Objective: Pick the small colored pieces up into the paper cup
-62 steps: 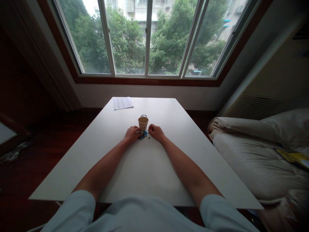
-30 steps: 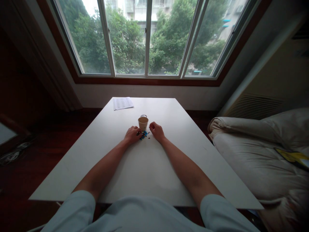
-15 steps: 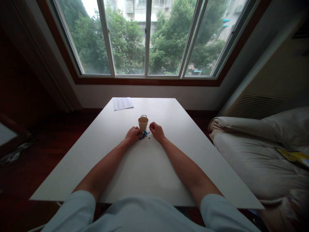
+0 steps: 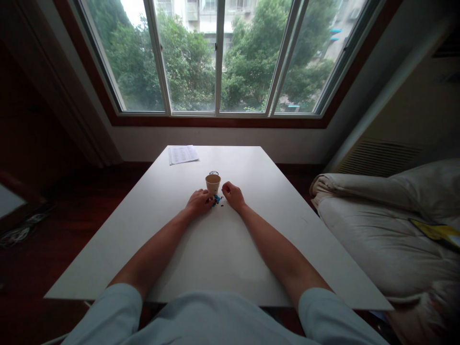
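A light paper cup (image 4: 213, 187) stands upright on the white table, its inside brownish. Just in front of it lies a small heap of blue and dark little pieces (image 4: 216, 200), too small to name exactly. My left hand (image 4: 200, 201) rests palm down at the heap's left side, fingers stretched over part of it and hiding some pieces. To the right of the cup, my right hand (image 4: 234, 194) is curled with thumb and forefinger together; whatever sits at its fingertips is hidden. One dark piece (image 4: 222, 205) lies apart, near the right hand.
Behind the cup lies a thin dark looped object (image 4: 213, 172). Sheets of paper (image 4: 183, 154) sit at the far left corner of the white table (image 4: 223, 254). A pale padded seat (image 4: 381, 230) stands to the right, and a window is beyond the table.
My left hand has shifted slightly right over the heap and covers more of it; the visible pieces lie a bit farther right. My right hand and the cup stay nearly still.
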`<action>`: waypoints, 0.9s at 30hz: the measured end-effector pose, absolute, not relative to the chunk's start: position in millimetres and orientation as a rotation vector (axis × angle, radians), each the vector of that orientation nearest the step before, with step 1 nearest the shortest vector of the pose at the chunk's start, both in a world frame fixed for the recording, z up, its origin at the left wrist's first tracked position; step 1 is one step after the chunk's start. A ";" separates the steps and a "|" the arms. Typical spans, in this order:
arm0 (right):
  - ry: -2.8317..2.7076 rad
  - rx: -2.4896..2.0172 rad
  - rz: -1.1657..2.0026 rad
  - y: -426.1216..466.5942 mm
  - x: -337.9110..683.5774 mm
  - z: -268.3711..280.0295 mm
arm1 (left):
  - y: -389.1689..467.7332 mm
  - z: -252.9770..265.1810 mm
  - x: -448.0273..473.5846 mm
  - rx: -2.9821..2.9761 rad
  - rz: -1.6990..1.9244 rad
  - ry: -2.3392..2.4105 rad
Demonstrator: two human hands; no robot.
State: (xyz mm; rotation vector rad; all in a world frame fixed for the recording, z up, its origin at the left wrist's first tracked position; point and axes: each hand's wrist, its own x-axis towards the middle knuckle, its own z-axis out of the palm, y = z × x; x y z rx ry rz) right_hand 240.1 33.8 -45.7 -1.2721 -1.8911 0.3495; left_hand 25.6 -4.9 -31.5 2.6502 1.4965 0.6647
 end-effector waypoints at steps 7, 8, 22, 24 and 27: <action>-1.895 -1.269 0.346 33.1 239.8 -45.0 | -11.7 -25.8 32.0 2.721 0.590 1.463; -1.895 -1.270 0.344 33.4 240.0 -45.3 | -11.2 -25.9 31.9 2.722 0.585 1.465; -1.850 -1.197 0.336 41.4 241.2 -56.5 | -6.2 -28.1 31.3 2.820 0.570 1.373; -1.850 -1.191 0.336 41.9 241.0 -57.0 | -6.4 -27.5 32.5 2.831 0.561 1.373; -1.849 -1.193 0.332 42.2 240.8 -57.4 | -7.3 -26.3 34.0 2.847 0.552 1.389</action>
